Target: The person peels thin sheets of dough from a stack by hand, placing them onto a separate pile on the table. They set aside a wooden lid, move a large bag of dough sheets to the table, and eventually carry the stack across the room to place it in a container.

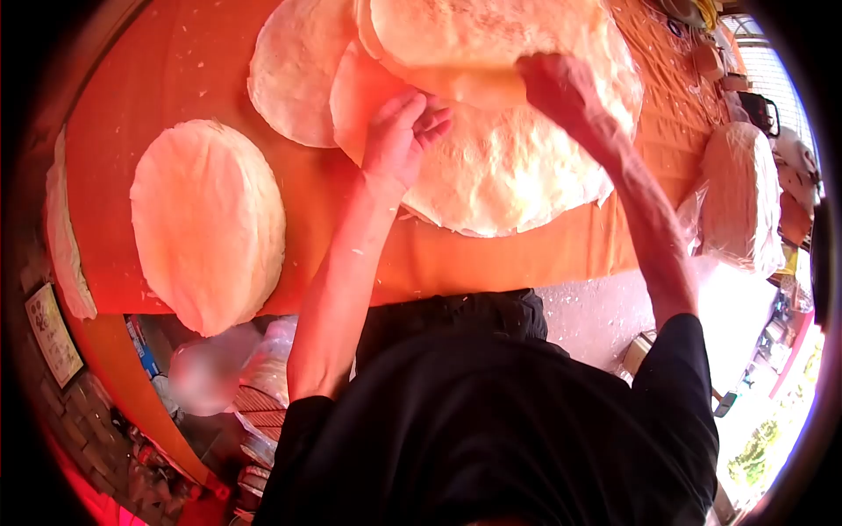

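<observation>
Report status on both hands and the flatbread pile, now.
Left hand half-curled over pile. Right hand closed at top sheet's edge, grip unclear. Smaller stack off left, not in the way.

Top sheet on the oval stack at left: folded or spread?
Spread: the top sheet shows its whole oval face, no visible fold.

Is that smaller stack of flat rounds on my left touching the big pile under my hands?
No, a strip of orange cloth shows between the smaller stack and the big pile.
</observation>
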The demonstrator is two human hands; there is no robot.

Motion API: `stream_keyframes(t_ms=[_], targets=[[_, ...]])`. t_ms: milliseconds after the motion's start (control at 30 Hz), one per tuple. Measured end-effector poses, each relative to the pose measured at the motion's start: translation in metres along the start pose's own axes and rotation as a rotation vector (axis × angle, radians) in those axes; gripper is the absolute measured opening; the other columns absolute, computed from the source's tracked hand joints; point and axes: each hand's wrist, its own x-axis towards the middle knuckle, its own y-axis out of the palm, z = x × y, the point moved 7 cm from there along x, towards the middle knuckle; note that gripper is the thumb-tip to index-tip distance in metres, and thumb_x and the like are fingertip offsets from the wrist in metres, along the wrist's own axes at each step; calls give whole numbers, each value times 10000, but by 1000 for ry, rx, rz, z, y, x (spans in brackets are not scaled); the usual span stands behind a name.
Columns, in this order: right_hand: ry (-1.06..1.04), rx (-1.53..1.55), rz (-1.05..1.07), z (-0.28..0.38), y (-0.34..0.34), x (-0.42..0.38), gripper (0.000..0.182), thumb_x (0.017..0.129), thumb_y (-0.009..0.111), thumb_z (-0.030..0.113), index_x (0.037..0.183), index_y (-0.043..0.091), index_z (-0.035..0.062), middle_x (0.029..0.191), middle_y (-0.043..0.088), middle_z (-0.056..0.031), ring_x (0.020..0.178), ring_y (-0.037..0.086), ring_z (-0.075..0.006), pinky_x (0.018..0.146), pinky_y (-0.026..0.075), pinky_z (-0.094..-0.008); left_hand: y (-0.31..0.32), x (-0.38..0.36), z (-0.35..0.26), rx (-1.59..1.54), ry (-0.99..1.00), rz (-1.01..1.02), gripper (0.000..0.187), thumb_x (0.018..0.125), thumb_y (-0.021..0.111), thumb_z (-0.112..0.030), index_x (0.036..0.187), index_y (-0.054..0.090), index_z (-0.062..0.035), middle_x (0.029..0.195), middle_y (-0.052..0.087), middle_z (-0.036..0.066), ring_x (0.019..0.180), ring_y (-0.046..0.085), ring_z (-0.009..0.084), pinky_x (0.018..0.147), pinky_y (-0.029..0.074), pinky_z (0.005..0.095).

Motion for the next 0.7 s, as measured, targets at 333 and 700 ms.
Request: stream_keyframes(t_ms=[333, 700], targets=[[-77, 239, -298, 39, 0, -14, 240, 725, 641, 96, 961, 675, 116, 853, 627, -66, 856, 609, -272, 678, 517, -377, 19, 10, 8, -38, -144, 160, 233, 977, 475, -224, 1078, 545, -26, 1078, 634, 132, 795, 646, 252, 589, 481, 280], [-87, 259, -478, 59, -5, -14, 286, 763, 697, 219, 1016, 646, 96, 1013, 613, -97, 1007, 579, -297, 818, 463, -445, 17, 22, 5, -54, -131, 199, 245, 952, 462, -224, 1103, 522, -40, 1062, 646, 100, 702, 619, 218, 497, 392, 241]])
